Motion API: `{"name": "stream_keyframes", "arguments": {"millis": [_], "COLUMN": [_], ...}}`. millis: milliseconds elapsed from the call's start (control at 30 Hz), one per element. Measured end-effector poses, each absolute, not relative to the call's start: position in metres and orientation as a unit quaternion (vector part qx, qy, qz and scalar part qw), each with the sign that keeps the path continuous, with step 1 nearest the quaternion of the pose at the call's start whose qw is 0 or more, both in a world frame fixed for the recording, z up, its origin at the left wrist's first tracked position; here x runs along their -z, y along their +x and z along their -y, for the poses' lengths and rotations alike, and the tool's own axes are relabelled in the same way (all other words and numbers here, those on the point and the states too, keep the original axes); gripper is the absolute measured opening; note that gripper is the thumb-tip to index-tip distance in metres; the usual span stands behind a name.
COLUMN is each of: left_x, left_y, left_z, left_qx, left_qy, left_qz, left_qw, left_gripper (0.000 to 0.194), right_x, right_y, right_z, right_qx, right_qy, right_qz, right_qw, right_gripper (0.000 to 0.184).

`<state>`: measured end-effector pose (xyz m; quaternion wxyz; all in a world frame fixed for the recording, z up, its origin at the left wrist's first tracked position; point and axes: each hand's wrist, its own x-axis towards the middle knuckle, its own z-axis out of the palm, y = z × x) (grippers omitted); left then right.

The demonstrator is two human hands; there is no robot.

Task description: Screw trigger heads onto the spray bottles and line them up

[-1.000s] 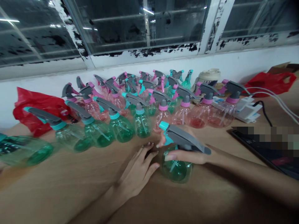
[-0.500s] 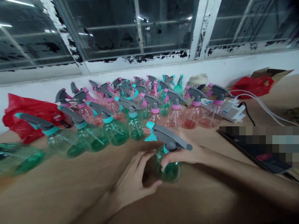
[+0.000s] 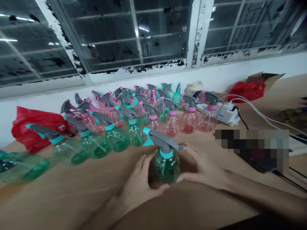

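Note:
A green spray bottle (image 3: 167, 167) with a turquoise collar and a grey trigger head stands upright on the table in front of me, its nozzle pointing left. My left hand (image 3: 136, 183) curves round its left side, thumb low at the front and fingertips partly hidden behind the bottle. From the right, my right hand (image 3: 203, 166) cups it too, thumb tip at the lower front edge. Just beyond stands a row of similar bottles, among them a green one (image 3: 136, 133) and a pink one (image 3: 172, 124).
More pink and green spray bottles crowd toward the wall. A red plastic bag (image 3: 35, 127) lies at left, another red bag (image 3: 247, 92) by a cardboard box (image 3: 268, 80) at right. A white power strip (image 3: 227, 115) with cables and a dark, partly pixelated device (image 3: 257, 164) lie to the right.
My right hand has let go of the bottle's neck and moved to its right side, opening into a cupped shape. My left hand stays at the left side. The view has shifted slightly.

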<state>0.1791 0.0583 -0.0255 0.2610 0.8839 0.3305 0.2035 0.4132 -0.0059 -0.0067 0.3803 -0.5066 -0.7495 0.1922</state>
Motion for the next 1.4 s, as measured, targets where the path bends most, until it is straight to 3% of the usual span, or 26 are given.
{"name": "stream_keyframes", "arguments": {"millis": [267, 500, 800, 900, 1300, 1400], "left_x": [0.015, 0.003, 0.008, 0.015, 0.003, 0.003], "left_y": [0.183, 0.167, 0.081, 0.043, -0.066, -0.09], "left_z": [-0.05, -0.041, -0.035, -0.036, -0.043, -0.055], "left_qx": [-0.181, -0.2, -0.219, -0.24, -0.319, -0.311], "left_qy": [0.859, 0.844, 0.829, 0.818, 0.747, 0.737], "left_qz": [-0.393, -0.421, -0.492, -0.507, -0.578, -0.597], "left_qw": [0.274, 0.266, 0.148, 0.127, 0.073, 0.058], "left_gripper": [0.067, 0.075, 0.082, 0.075, 0.064, 0.07], "right_x": [0.016, 0.009, -0.009, -0.019, -0.063, -0.087], "right_y": [0.411, 0.387, 0.306, 0.275, 0.171, 0.15], "right_z": [0.002, -0.007, -0.024, -0.034, -0.1, -0.116], "right_qx": [-0.269, -0.279, -0.265, -0.259, -0.186, -0.126], "right_qy": [-0.509, -0.511, -0.514, -0.479, -0.429, -0.407], "right_qz": [0.725, 0.73, 0.779, 0.809, 0.837, 0.841], "right_qw": [0.379, 0.358, 0.242, 0.221, 0.284, 0.332], "right_gripper": [0.052, 0.051, 0.062, 0.063, 0.048, 0.041]}}
